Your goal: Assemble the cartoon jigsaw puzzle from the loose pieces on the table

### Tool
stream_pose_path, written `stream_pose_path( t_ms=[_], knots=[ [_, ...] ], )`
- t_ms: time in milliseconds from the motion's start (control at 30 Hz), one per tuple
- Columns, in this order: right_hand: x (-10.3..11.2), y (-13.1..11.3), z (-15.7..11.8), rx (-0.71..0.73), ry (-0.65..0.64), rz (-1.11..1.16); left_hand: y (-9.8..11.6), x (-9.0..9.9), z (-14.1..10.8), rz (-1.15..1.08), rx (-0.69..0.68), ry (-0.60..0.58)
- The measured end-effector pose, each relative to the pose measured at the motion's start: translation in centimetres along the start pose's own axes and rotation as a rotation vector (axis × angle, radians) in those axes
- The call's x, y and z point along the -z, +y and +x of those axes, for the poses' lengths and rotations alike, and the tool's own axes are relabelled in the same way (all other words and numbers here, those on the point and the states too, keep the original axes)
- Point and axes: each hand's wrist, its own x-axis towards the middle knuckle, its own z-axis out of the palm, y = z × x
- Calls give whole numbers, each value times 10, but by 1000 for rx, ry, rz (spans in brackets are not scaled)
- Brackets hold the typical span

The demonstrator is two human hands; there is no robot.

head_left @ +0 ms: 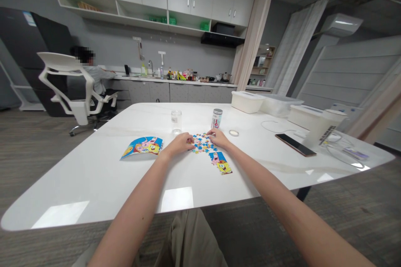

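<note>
Loose jigsaw pieces (204, 143), mostly blue with bits of yellow and pink, lie in a pile on the white table (138, 192). My left hand (181, 142) is at the pile's left edge, its fingers curled and pressed together. At the upper right edge, my right hand (218, 138) has its fingertips pinched among the pieces. Whatever either hand holds is too small to make out. Just below the pile lies a joined part of the jigsaw (222, 163) with a pink and a yellow cartoon figure. A curled picture sheet (142, 147) with similar figures rests left of my left hand.
Behind the pile stand a clear jar (176, 122) and a printed can (216, 118), with a round lid (233, 132) to their right. Farther right are a phone (295, 144), a tumbler (326, 129), cables and storage boxes (247, 102). A person (97, 77) sits at the far counter.
</note>
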Motion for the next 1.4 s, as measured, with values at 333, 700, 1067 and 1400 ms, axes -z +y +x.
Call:
stream_pose_path(
  t_ms=[333, 700, 1067, 1400],
  knots=[
    [2, 9, 4, -77, 19, 117, -7, 0, 2, 14, 26, -4],
    [0, 13, 5, -101, 21, 215, -4, -1, 1, 21, -11, 5],
    [1, 19, 8, -121, 16, 291, -8, -3, 2, 11, -41, 2],
    [4, 17, 8, -154, -30, 347, -9, -4, 2, -72, 4, 15]
  ],
)
